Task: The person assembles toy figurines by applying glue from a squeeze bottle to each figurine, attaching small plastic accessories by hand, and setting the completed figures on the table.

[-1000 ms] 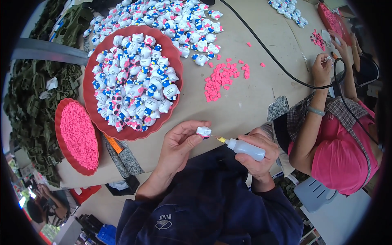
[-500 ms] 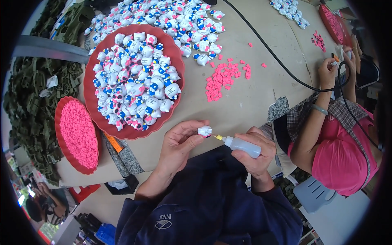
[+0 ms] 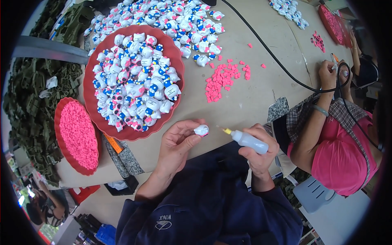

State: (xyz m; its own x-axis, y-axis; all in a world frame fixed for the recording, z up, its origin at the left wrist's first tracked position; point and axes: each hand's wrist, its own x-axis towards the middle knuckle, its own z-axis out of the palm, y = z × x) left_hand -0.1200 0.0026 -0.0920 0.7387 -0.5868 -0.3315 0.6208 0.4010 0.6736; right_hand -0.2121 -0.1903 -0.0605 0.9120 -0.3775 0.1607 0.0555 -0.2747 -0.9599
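Note:
Between the thumb and fingers of my left hand (image 3: 179, 143) is a small white figurine (image 3: 201, 130) with a bit of pink on its lower side. My right hand (image 3: 259, 151) is wrapped round a translucent squeeze bottle (image 3: 250, 141) with a yellow collar and a fine needle tip. The tip points at the figurine and stands a short way off to its right, not touching. Beyond my hands, small pink pieces (image 3: 220, 81) lie scattered on the table (image 3: 249, 98).
A large red scalloped bowl (image 3: 176, 53) full of white, blue and pink figurines stands at left, beside a smaller red dish (image 3: 96, 157) of pink pieces. More figurines (image 3: 163, 14) are heaped behind. A black cable (image 3: 277, 61) crosses the table. A co-worker in pink (image 3: 339, 159) sits at right.
My right hand has drawn the bottle back to the right, so its tip has come away from the figurine. The left hand has shifted the figurine slightly left.

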